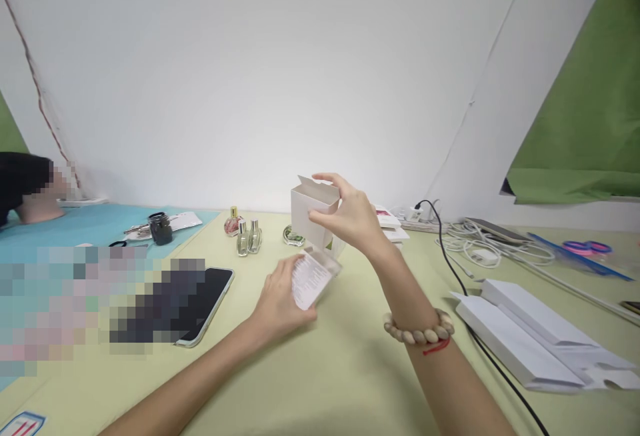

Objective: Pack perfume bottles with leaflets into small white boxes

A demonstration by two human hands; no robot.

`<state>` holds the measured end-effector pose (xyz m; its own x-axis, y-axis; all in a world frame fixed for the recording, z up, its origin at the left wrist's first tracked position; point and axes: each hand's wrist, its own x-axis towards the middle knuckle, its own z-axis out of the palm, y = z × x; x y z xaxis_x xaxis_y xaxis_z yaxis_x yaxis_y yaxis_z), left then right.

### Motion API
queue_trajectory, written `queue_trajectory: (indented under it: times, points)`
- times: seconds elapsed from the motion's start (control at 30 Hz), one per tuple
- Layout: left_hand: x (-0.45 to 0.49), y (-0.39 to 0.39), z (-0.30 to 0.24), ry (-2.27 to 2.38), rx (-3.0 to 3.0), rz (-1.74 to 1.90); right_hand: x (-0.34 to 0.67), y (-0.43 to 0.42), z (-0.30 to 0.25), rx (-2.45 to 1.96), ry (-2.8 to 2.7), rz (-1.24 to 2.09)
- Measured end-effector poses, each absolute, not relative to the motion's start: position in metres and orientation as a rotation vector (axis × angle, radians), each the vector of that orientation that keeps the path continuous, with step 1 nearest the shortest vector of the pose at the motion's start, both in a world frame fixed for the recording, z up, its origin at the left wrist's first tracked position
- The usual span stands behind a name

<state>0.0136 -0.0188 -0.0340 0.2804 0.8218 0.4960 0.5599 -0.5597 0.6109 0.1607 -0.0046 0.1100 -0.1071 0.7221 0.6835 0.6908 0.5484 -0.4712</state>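
My right hand [350, 216] is closed around a white cardboard box [313, 208], its top flap standing up and its end open. Below it, my left hand [283, 296] grips a smaller box printed with lines of small text [311, 281], tilted, with its open end facing up and right. The two boxes nearly meet, and whether they touch I cannot tell. Behind my hands stand a pink perfume bottle with a gold cap [233, 224], two clear perfume bottles with silver caps [249, 239] and a round bottle with green in it [293, 236].
To the left lie a black-screened phone [207, 303] and a dark jar [160, 229] on a blue mat [105, 219]. Flattened white boxes [530, 336], a black cable [453, 269], coiled white cables [485, 249] and pink-and-blue scissors [586, 248] occupy the right. Another person's arm [37, 206] rests far left.
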Motion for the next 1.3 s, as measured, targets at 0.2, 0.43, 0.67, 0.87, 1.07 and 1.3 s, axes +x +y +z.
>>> queue_trajectory:
  times: [0.2, 0.43, 0.67, 0.87, 1.07, 1.3]
  points:
    - [0.004, -0.002, -0.028, 1.369, 2.128, 1.421, 0.162, -0.005, 0.112, -0.761, -1.946, 0.410]
    - [-0.001, 0.008, -0.035, 1.159, 1.805, 1.564, 0.161, 0.000, 0.107, -0.609, -2.003, 0.588]
    - [-0.006, 0.013, -0.038, 1.084, 1.842, 1.567, 0.165, 0.000, 0.109, -0.579, -2.103, 0.579]
    - [-0.010, 0.010, -0.031, 1.233, 2.142, 1.461, 0.171, -0.001, 0.111, -0.606, -2.134, 0.537]
    - [-0.011, 0.012, -0.035, 1.230, 2.104, 1.479, 0.177, 0.003, 0.110, -0.586, -2.197, 0.644]
    - [-0.007, 0.016, -0.043, 1.059, 1.950, 1.575, 0.181, 0.013, 0.102, -0.586, -2.151, 0.717]
